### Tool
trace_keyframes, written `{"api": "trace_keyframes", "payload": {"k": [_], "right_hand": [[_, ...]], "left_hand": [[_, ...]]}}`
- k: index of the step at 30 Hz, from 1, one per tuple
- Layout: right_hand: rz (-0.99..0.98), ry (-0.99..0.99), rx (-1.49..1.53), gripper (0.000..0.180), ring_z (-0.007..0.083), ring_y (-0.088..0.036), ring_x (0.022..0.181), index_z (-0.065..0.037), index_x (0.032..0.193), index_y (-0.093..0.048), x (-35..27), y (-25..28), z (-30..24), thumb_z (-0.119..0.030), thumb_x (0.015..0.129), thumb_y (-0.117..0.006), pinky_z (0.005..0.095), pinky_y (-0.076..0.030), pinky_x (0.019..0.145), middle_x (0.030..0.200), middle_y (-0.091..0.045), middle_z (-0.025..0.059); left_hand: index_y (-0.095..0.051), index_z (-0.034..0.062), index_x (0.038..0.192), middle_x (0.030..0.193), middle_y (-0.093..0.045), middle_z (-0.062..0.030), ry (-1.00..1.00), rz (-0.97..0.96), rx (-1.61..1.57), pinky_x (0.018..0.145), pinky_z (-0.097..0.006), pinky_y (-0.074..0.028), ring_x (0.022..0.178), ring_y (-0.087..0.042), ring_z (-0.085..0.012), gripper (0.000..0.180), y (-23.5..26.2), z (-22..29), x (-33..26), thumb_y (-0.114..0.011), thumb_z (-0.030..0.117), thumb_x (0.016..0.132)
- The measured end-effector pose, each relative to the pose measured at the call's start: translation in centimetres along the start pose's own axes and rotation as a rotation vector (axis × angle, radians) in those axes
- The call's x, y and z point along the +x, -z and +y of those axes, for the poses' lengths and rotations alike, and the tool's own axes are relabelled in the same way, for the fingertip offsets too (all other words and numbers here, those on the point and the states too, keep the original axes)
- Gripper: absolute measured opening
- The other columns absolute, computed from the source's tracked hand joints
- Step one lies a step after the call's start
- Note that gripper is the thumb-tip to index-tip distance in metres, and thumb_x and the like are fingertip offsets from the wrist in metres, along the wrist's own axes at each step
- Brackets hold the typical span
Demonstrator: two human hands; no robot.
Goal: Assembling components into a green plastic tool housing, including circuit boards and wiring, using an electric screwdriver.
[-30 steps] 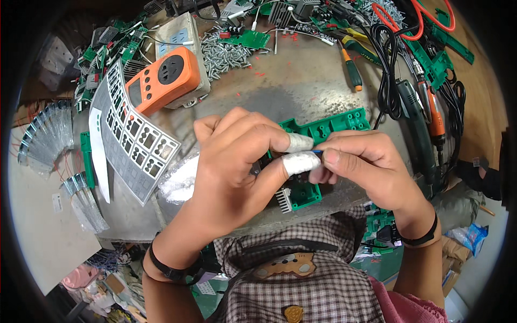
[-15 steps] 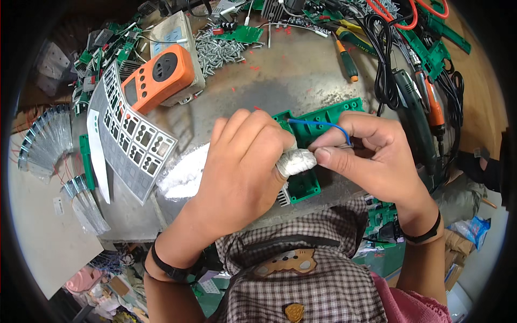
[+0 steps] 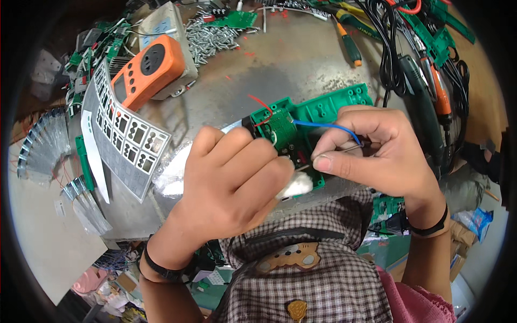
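Observation:
My left hand [image 3: 231,185] is closed, with a white cotton-like wad [image 3: 297,185] showing under its fingers. My right hand [image 3: 371,153] pinches thumb against index finger. A thin grey metal piece [image 3: 349,149] runs between those fingers, and a blue wire [image 3: 326,125] curves into the hand to meet it. The wire's other end reaches a green circuit board [image 3: 280,133] set in an open green plastic case [image 3: 328,110]. A red wire [image 3: 264,100] sticks up from the board. My left hand hides part of the case.
An orange meter [image 3: 145,72] leans on a pale box at the far left, beside a sticker sheet [image 3: 126,142]. Screws [image 3: 210,43] lie heaped at the back. A screwdriver [image 3: 350,46], black cables [image 3: 382,59] and an orange-black power tool [image 3: 435,94] sit to the right.
My left hand has moved left and down, away from my right fingers, with the white wad. The circuit board and red wire now show. My right hand still pinches near the blue wire.

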State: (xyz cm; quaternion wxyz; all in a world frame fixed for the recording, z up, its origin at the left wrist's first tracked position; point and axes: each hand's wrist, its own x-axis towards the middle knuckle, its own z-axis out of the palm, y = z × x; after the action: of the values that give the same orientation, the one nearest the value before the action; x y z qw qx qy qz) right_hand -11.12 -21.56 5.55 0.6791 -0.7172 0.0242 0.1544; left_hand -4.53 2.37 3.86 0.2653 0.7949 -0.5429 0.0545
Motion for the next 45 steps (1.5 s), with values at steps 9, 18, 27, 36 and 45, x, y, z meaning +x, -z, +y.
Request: {"api": "trace_keyframes", "payload": {"k": [9,18,27,36,45], "right_hand": [[0.154,0.311,-0.656,0.011,0.0106,-0.048,0.059,-0.002,0.088,-0.072,0.3,0.1,2.5,-0.008,0.083,-0.079,0.0271,-0.037,0.052,0.075,-0.057,0.0026],[0.122,0.311,-0.599,0.012,0.0107,-0.048,0.060,-0.002,0.089,-0.071,0.6,-0.1,3.3,-0.007,0.083,-0.079,0.0265,-0.037,0.052,0.076,-0.057,0.0026],[0.130,0.354,-0.663,0.012,0.0146,-0.048,0.059,-0.002,0.088,-0.070,0.7,0.0,3.4,-0.009,0.084,-0.078,0.0301,-0.037,0.053,0.073,-0.055,0.0043],[0.158,0.398,-0.764,0.018,0.0206,-0.047,0.056,-0.002,0.085,-0.065,0.9,-0.1,3.5,-0.014,0.085,-0.078,0.0342,-0.037,0.052,0.068,-0.050,0.0069],[0.186,0.423,-0.702,0.018,0.0212,-0.050,0.057,-0.001,0.082,-0.062,0.9,-0.8,3.2,-0.012,0.085,-0.077,0.0353,-0.038,0.052,0.072,-0.051,0.0071]], "left_hand": [[-0.068,0.0026,0.090,0.084,-0.065,-0.0109,0.247,0.199,-0.207,0.069,-0.036,-0.046,0.076,-0.058,-0.0260,0.009,0.0,-1.3,-1.6,-0.068,0.004,0.082],[-0.067,0.0015,0.107,0.098,-0.072,-0.0085,0.244,0.155,-0.355,0.077,-0.036,-0.049,0.084,-0.061,-0.0265,0.021,-0.5,-1.2,-0.8,-0.066,-0.001,0.086],[-0.068,0.0009,0.111,0.096,-0.071,-0.0072,0.245,0.169,-0.396,0.074,-0.036,-0.049,0.081,-0.058,-0.0259,0.031,-1.3,-0.8,-0.6,-0.067,-0.008,0.082],[-0.069,0.0025,0.112,0.094,-0.071,-0.0053,0.247,0.146,-0.376,0.074,-0.033,-0.048,0.080,-0.059,-0.0240,0.035,-1.8,-0.6,0.2,-0.067,-0.011,0.080],[-0.056,-0.0035,0.126,0.100,-0.069,-0.0113,0.192,0.000,-0.335,0.090,-0.030,-0.046,0.095,-0.062,-0.0168,0.032,-1.4,-0.9,0.7,-0.055,-0.008,0.094]]}}
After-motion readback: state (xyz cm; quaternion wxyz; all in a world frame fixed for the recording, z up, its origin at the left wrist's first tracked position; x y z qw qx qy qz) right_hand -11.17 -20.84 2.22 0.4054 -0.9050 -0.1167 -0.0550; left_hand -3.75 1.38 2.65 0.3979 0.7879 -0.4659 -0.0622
